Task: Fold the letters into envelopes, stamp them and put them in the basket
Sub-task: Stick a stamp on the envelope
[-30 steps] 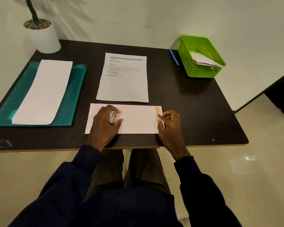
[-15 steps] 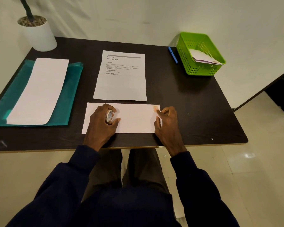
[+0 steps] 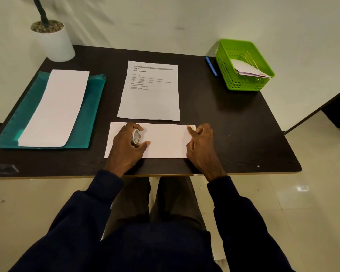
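Observation:
A white envelope [image 3: 165, 141] lies flat near the table's front edge. My left hand [image 3: 126, 148] rests on its left part and grips a small roll of stamps or tape [image 3: 135, 136]. My right hand [image 3: 201, 146] lies on the envelope's right end, its index finger pressing the top right corner, where the stamp is hidden under the fingertip. A printed letter [image 3: 151, 91] lies just beyond the envelope. The green basket [image 3: 243, 85] at the back right holds several envelopes [image 3: 247, 70].
A teal folder [image 3: 90, 107] with a white stack of envelopes [image 3: 55, 107] lies at the left. A white plant pot [image 3: 54, 42] stands at the back left. A blue pen [image 3: 211, 66] lies beside the basket. The table [image 3: 234, 122] ends at right over pale floor.
My right index finger has slid up over the stamp at the envelope's top right corner and now covers it. The left hand and roll stay in place.

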